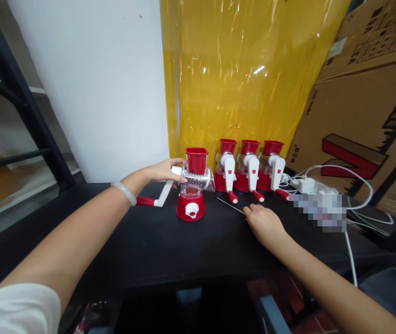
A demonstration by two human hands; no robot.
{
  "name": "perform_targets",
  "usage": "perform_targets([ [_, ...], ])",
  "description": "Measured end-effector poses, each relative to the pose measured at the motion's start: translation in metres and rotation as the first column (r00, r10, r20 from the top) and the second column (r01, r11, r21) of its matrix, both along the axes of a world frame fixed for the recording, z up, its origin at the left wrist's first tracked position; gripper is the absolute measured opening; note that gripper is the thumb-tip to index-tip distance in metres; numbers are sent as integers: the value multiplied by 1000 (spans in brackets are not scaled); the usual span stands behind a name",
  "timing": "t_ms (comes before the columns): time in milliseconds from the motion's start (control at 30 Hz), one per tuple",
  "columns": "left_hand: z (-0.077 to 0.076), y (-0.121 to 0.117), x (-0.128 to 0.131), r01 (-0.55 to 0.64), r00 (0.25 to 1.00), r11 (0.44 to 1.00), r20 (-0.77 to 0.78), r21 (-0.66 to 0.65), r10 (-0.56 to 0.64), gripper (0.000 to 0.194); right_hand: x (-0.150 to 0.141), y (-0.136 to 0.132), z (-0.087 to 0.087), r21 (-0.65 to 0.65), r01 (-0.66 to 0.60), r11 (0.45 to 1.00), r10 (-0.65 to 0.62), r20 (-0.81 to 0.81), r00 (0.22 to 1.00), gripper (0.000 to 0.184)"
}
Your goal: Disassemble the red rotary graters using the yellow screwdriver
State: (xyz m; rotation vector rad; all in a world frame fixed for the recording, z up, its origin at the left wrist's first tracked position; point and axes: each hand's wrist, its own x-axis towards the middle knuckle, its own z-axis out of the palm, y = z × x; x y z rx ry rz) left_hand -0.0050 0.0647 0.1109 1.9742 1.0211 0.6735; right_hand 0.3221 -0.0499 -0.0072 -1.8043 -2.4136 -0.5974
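Note:
A red and white rotary grater (191, 208) stands upright on the black table, its crank pointing to the left. My left hand (165, 170) grips the crank side of its drum, thumb toward me and fingers reaching behind. The metal grating drum shows through the clear housing. To the right, my right hand (264, 223) rests low over the table with its fingers closed on one end of a thin metal rod (230, 205). The rod's far end has a dark tip and points left toward the grater. Whatever the palm covers is hidden.
Behind and to the right stand three similar graters (224, 181), cranks facing me. White cables (354, 174) and plugs lie at the right, beside a blurred patch. A large cardboard box (358, 106) leans there. A yellow plastic curtain (239, 69) and a white panel (100, 83) form the back.

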Motion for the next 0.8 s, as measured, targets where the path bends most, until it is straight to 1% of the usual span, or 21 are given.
perform_targets([
  [67, -1, 0, 0, 21, 1000, 1000, 17, -23, -20, 72, -7, 0, 7, 41, -57, 998, 61, -99, 993, 17],
  [100, -2, 0, -1, 27, 999, 999, 25, -31, -26, 70, -12, 1, 12, 76, -98, 992, 110, -188, 976, 20],
  [133, -3, 0, -1, 30, 999, 999, 36, -36, -29, 69, -18, 3, 17, 127, -144, 981, 176, -300, 938, 21],
  [167, -4, 0, -1, 33, 998, 999, 49, -39, -31, 69, -25, 7, 23, 173, -202, 964, 258, -421, 869, 20],
  [200, -5, 1, -1, 36, 997, 999, 66, -38, -34, 68, -32, 14, 28, 221, -236, 946, 320, -548, 773, 18],
  [233, -6, 1, -1, 41, 996, 999, 81, -35, -38, 67, -40, 22, 33, 250, -259, 933, 359, -660, 660, 19],
  [267, -8, 0, -1, 45, 995, 999, 92, -31, -42, 67, -49, 32, 36, 265, -260, 929, 366, -769, 524, 22],
  [300, -9, 0, -1, 46, 994, 999, 97, -29, -43, 67, -58, 42, 39, 240, -271, 932, 333, -864, 377, 27],
  [367, -12, -2, -1, 30, 995, 999, 92, -31, -27, 69, -75, 64, 42, 162, -305, 938, 203, -973, 108, 37],
  [400, -14, -3, -1, 12, 996, 999, 88, -31, -10, 72, -82, 74, 42, 121, -334, 935, 132, -991, 10, 41],
  [433, -15, -5, -2, -8, 996, 1000, 90, -26, 10, 76, -88, 81, 42, 93, -372, 924, 76, -995, -62, 44],
  [500, -19, -8, -3, -43, 993, 999, 115, 6, 42, 81, -96, 92, 43, 80, -440, 894, 15, -989, -149, 46],
  [533, -21, -9, -4, -53, 990, 998, 130, 33, 48, 81, -98, 95, 43, 93, -459, 884, 8, -983, -183, 46],
  [667, -32, -14, -9, -114, 986, 974, 140, 196, 88, 66, -98, 99, 46, 184, -484, 856, 27, -949, -313, 39],
  [733, -38, -15, -9, -166, 978, 951, 165, 262, 125, 57, -98, 100, 46, 187, -561, 806, -23, -938, -347, 35],
  [800, -45, -16, -5, -236, 958, 931, 225, 278, 176, 47, -99, 102, 46, 178, -652, 737, -82, -934, -348, 36],
])
